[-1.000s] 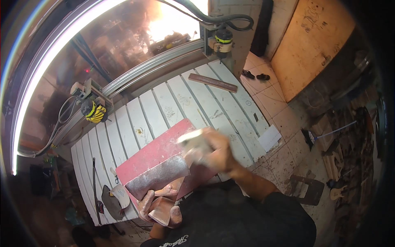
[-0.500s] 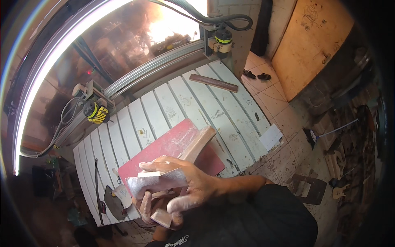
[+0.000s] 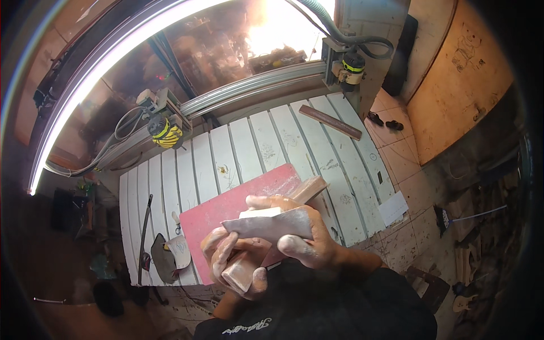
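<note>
Dust covers the fingers of my left hand [image 3: 235, 260], which are wrapped round a wooden piece [image 3: 309, 187] that slants up to the right. My right hand [image 3: 309, 243] grips a grey sheet of sandpaper [image 3: 266, 225] with a pale block [image 3: 255, 213] behind it, directly above my left hand. The sheet's left tip is at my left fingers. Both hands are over a red board [image 3: 255, 187] lying on the white slatted table [image 3: 224, 144]; part of the wooden piece is hidden by the sheet and fingers.
Two machine heads [image 3: 164, 133] [image 3: 351, 71] hang from a rail behind the table. A brown strip [image 3: 330, 122] lies at the back right, a black bar [image 3: 144, 232] and grey plate [image 3: 164, 260] at the left. Right are sandals [image 3: 395, 124], an orange wooden panel [image 3: 453, 102] and stacked wood.
My right hand has come down from the upper right onto the sheet and now grips it with the pale block, raising it slightly rightward. The view has shifted.
</note>
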Available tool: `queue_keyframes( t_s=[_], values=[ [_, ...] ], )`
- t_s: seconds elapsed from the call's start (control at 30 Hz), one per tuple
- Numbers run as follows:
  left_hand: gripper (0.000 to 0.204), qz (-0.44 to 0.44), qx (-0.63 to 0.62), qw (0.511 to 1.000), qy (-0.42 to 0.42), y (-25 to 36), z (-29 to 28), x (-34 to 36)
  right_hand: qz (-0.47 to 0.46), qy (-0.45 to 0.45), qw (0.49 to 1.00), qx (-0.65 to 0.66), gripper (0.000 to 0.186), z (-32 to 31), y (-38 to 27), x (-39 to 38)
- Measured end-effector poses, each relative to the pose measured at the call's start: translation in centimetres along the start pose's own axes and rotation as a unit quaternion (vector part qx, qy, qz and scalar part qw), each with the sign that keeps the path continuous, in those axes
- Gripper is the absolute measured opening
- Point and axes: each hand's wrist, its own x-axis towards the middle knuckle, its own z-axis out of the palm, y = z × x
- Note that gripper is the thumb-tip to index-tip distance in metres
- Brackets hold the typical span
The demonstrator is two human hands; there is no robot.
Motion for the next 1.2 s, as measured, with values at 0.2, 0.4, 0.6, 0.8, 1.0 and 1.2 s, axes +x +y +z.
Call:
queue_keyframes(
  t_s=[0.2,0.4,0.6,0.8,1.0,1.2],
  values=[
    [0.069,0.041,0.069,0.996,-0.030,0.3,-0.6,0.5,0.049,0.045,0.964,0.257,0.077,0.7,0.0,-0.3],
    [0.062,-0.002,-0.036,0.999,-0.021,0.3,0.2,0.1,0.069,0.003,0.966,0.248,0.049,0.3,0.0,-0.7],
    [0.055,-0.074,-0.234,0.969,-0.025,0.7,1.4,-1.2,0.040,-0.014,0.942,0.333,0.039,1.4,-0.5,-1.1],
    [0.049,-0.062,-0.253,0.965,0.013,0.4,1.0,-1.7,0.018,0.009,0.996,0.084,0.033,-0.2,-0.7,-2.3],
    [0.042,-0.055,-0.270,0.960,0.055,0.1,1.3,-1.3,0.076,0.280,0.867,-0.405,0.025,-6.1,7.8,-5.4],
    [0.038,0.003,-0.273,0.961,0.043,-0.6,0.6,-2.4,0.048,0.254,0.845,-0.467,0.025,-6.5,10.1,-5.4]
  ],
)
